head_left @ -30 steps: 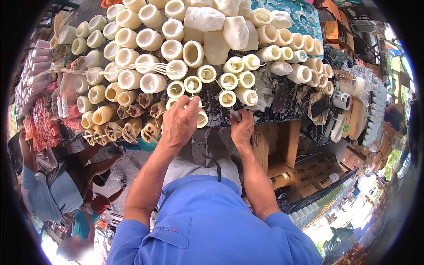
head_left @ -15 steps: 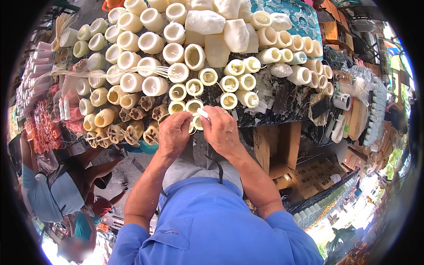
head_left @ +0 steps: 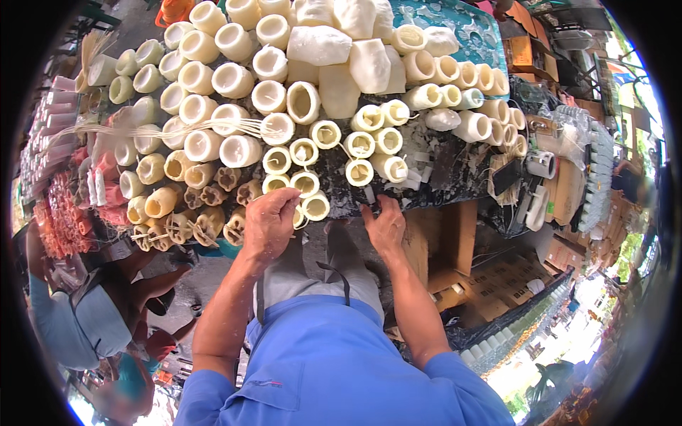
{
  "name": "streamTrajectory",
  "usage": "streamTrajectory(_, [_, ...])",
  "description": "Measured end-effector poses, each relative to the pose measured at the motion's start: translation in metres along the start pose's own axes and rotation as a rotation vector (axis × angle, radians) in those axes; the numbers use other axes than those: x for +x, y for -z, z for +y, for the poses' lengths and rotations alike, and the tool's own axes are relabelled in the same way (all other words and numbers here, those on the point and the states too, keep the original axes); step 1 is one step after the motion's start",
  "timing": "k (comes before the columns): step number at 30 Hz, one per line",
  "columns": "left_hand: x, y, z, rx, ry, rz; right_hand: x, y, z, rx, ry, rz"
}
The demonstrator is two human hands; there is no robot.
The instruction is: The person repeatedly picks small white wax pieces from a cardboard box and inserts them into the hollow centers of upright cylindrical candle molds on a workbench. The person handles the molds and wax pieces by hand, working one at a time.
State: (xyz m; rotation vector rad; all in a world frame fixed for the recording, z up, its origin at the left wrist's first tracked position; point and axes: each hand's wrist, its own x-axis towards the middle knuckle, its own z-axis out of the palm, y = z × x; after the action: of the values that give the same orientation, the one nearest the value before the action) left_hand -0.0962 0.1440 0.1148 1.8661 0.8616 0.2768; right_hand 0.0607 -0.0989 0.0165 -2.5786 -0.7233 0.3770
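My left hand (head_left: 271, 224) is closed at the table's front edge, thumb and fingers pressed together beside a hollow cream wax candle shell (head_left: 305, 183). What it pinches, if anything, is hidden. Another pale shell (head_left: 316, 206) sits at the edge just right of those fingers. My right hand (head_left: 386, 226) is at the edge farther right, thumb and forefinger apart, close to a small white wax piece (head_left: 369, 194). Thin wicks and small pale pieces show inside several narrow shells, such as this one (head_left: 360, 172).
Larger wax shells (head_left: 232, 80) crowd the table's left and back, with wax slabs (head_left: 320, 45) in the middle. A bundle of wicks (head_left: 163, 130) lies across the shells. Below the table's right side is a cardboard box (head_left: 455, 238). People (head_left: 96, 312) are at the lower left.
My hands have parted. The right one has moved right, from above the front shell to the small white piece at the edge. My left hand stays by the front shells.
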Motion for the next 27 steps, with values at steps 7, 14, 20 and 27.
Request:
streamTrajectory(7, [0.000, 0.005, 0.001, 0.014, -0.004, 0.004, -0.005, -0.010, -0.011, 0.099, 0.018, 0.088])
streamTrajectory(14, [0.004, 0.009, 0.003, -0.084, 0.122, -0.031, -0.002, 0.059, -0.098, 0.477, 0.136, -0.073])
streamTrajectory(20, [-0.012, 0.001, 0.002, -0.039, -0.058, -0.041, 0.029, 0.045, -0.146, 0.442, 0.208, -0.212])
streamTrajectory(27, [-0.011, 0.001, -0.003, -0.059, -0.077, -0.032, 0.052, 0.035, -0.156, 0.330, 0.329, -0.295])
